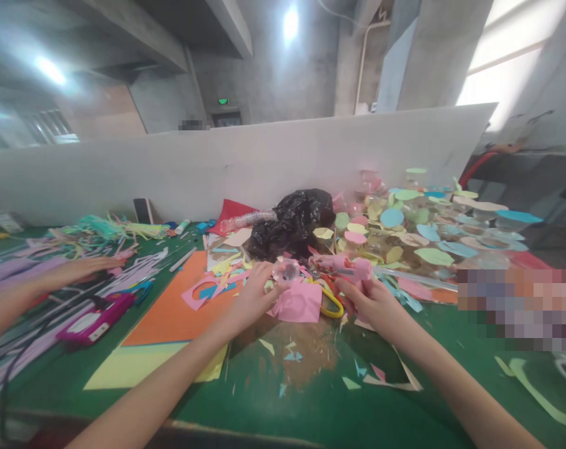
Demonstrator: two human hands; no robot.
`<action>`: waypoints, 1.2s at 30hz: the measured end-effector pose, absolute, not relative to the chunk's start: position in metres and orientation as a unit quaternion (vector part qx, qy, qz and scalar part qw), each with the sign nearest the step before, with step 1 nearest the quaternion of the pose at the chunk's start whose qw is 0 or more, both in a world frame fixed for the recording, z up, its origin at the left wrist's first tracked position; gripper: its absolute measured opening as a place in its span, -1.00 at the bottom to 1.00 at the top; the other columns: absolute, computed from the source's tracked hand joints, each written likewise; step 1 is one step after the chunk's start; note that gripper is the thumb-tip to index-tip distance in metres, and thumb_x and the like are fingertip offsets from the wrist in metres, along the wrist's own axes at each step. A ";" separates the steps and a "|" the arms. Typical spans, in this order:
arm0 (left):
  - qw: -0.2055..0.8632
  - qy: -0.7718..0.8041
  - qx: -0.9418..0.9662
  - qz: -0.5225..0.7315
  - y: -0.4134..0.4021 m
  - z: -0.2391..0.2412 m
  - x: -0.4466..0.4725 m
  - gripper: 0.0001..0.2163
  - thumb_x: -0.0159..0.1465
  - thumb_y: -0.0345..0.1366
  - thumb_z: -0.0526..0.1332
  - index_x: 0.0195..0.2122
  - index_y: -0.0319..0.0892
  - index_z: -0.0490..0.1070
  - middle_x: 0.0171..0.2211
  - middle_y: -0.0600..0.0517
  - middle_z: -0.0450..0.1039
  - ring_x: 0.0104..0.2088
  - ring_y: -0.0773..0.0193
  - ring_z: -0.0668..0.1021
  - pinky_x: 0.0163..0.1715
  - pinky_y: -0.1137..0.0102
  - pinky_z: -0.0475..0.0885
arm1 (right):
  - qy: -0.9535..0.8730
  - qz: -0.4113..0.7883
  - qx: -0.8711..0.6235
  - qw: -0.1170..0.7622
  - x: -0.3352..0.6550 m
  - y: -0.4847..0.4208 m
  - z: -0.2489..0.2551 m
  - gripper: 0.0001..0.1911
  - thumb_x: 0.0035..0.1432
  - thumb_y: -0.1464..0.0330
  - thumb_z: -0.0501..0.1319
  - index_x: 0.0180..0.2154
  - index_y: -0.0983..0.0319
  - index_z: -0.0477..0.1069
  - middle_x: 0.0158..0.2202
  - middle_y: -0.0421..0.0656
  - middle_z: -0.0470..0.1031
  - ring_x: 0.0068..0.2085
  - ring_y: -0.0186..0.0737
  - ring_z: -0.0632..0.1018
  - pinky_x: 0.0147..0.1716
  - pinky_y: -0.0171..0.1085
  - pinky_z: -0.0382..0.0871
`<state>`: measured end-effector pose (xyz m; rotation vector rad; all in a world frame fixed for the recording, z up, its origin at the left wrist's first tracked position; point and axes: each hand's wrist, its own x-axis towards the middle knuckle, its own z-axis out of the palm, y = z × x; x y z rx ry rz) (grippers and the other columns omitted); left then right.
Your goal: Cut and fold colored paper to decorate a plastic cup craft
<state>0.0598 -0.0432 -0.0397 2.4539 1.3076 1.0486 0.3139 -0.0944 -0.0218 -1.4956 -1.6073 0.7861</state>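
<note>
While your left hand (252, 299) pinches a small clear round piece (287, 271) in closed fingertips, your right hand (374, 302) is wrapped tight around a pink tool (346, 265), whose far end reaches toward nine o'clock, just beside that clear piece. Both sit over the pink paper (299, 304). Yellow-handled scissors (332, 307) lie at its three o'clock, a black plastic bag (292, 224) at twelve. A co-worker's hand (83, 269) rests well off at nine.

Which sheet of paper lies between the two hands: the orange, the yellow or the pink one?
The pink sheet; it lies between the left hand and the right hand. The orange sheet and yellow sheet lie left of both.
</note>
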 end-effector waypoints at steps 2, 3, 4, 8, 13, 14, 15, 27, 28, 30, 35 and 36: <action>0.086 0.424 0.835 0.340 -0.044 -0.040 0.061 -0.73 0.32 -0.13 0.15 0.00 -0.08 0.37 -0.12 -0.03 0.41 -0.04 0.14 0.39 -0.01 0.23 0.30 | -0.640 0.316 -0.582 0.390 0.314 -0.095 -0.022 -0.43 0.14 -0.10 0.05 -0.68 0.15 0.12 -0.74 -0.34 0.04 -0.62 -0.35 0.16 -0.56 -0.28 0.04; 0.087 0.418 0.840 0.335 -0.045 -0.041 0.061 -0.72 0.32 -0.13 0.16 0.01 -0.08 0.37 -0.11 -0.03 0.41 -0.04 0.14 0.39 -0.01 0.23 0.30 | -0.642 0.322 -0.577 0.389 0.314 -0.095 -0.022 -0.43 0.14 -0.10 0.05 -0.68 0.16 0.12 -0.74 -0.34 0.04 -0.62 -0.36 0.16 -0.56 -0.29 0.04; 0.088 0.413 0.845 0.329 -0.046 -0.041 0.062 -0.72 0.32 -0.13 0.15 0.01 -0.08 0.37 -0.11 -0.03 0.41 -0.04 0.15 0.39 -0.02 0.23 0.31 | -0.643 0.328 -0.573 0.389 0.314 -0.096 -0.022 -0.43 0.14 -0.10 0.05 -0.68 0.16 0.12 -0.74 -0.34 0.04 -0.62 -0.36 0.16 -0.55 -0.29 0.04; 0.097 0.404 0.855 0.311 -0.048 -0.041 0.063 -0.72 0.34 -0.14 0.14 0.03 -0.07 0.35 -0.09 -0.01 0.42 -0.03 0.17 0.39 -0.02 0.26 0.32 | -0.641 0.350 -0.563 0.385 0.313 -0.097 -0.021 -0.43 0.15 -0.08 0.07 -0.69 0.16 0.11 -0.75 -0.34 0.05 -0.62 -0.36 0.16 -0.55 -0.29 0.05; 0.100 0.393 0.861 0.306 -0.048 -0.041 0.066 -0.73 0.35 -0.15 0.12 0.03 -0.07 0.34 -0.05 -0.04 0.43 0.02 0.14 0.38 0.03 0.24 0.32 | -0.647 0.357 -0.561 0.373 0.311 -0.099 -0.018 -0.43 0.15 -0.06 0.07 -0.70 0.16 0.10 -0.75 -0.33 0.05 -0.62 -0.37 0.15 -0.55 -0.29 0.07; 0.099 0.391 0.863 0.305 -0.048 -0.041 0.066 -0.73 0.35 -0.15 0.11 0.03 -0.08 0.34 -0.05 -0.05 0.42 0.03 0.13 0.38 0.03 0.23 0.32 | -0.649 0.355 -0.562 0.370 0.311 -0.099 -0.017 -0.43 0.15 -0.06 0.07 -0.70 0.16 0.10 -0.75 -0.33 0.05 -0.62 -0.37 0.14 -0.55 -0.29 0.07; 0.096 0.390 0.864 0.304 -0.048 -0.041 0.066 -0.73 0.35 -0.15 0.10 0.03 -0.08 0.34 -0.05 -0.06 0.42 0.03 0.13 0.38 0.03 0.22 0.32 | -0.650 0.353 -0.563 0.368 0.310 -0.100 -0.017 -0.43 0.15 -0.07 0.07 -0.70 0.16 0.09 -0.75 -0.33 0.04 -0.62 -0.37 0.14 -0.54 -0.29 0.08; 0.094 0.381 0.871 0.296 -0.049 -0.043 0.068 -0.75 0.35 -0.17 0.12 0.02 -0.07 0.34 -0.06 -0.04 0.40 0.01 0.14 0.37 0.02 0.25 0.31 | -0.657 0.327 -0.585 0.346 0.313 -0.097 -0.024 -0.42 0.14 -0.13 0.06 -0.67 0.15 0.12 -0.73 -0.31 0.13 -0.59 -0.31 0.23 -0.50 -0.27 0.16; 0.094 0.381 0.872 0.295 -0.048 -0.043 0.068 -0.75 0.35 -0.17 0.11 0.03 -0.07 0.33 -0.06 -0.05 0.40 0.01 0.14 0.37 0.02 0.24 0.31 | -0.655 0.326 -0.586 0.348 0.313 -0.097 -0.024 -0.42 0.13 -0.13 0.06 -0.67 0.15 0.12 -0.73 -0.31 0.13 -0.59 -0.32 0.23 -0.50 -0.27 0.16; 0.093 0.379 0.873 0.293 -0.048 -0.044 0.068 -0.74 0.36 -0.18 0.11 0.04 -0.07 0.33 -0.06 -0.05 0.40 0.01 0.14 0.37 0.02 0.24 0.32 | -0.655 0.327 -0.584 0.351 0.313 -0.097 -0.024 -0.42 0.13 -0.13 0.06 -0.68 0.15 0.12 -0.73 -0.32 0.12 -0.60 -0.33 0.21 -0.51 -0.26 0.15; 0.089 0.379 0.873 0.293 -0.047 -0.045 0.068 -0.75 0.36 -0.23 0.10 0.05 -0.06 0.32 -0.05 -0.05 0.39 0.02 0.13 0.37 0.03 0.23 0.32 | -0.654 0.332 -0.577 0.359 0.312 -0.098 -0.022 -0.42 0.12 -0.12 0.08 -0.69 0.14 0.10 -0.74 -0.31 0.12 -0.61 -0.33 0.22 -0.52 -0.27 0.15; 0.088 0.380 0.873 0.292 -0.047 -0.045 0.068 -0.74 0.36 -0.23 0.09 0.05 -0.06 0.32 -0.04 -0.06 0.39 0.02 0.13 0.37 0.03 0.22 0.32 | -0.653 0.331 -0.578 0.360 0.312 -0.098 -0.023 -0.42 0.12 -0.12 0.08 -0.69 0.14 0.09 -0.74 -0.31 0.12 -0.61 -0.33 0.22 -0.52 -0.27 0.15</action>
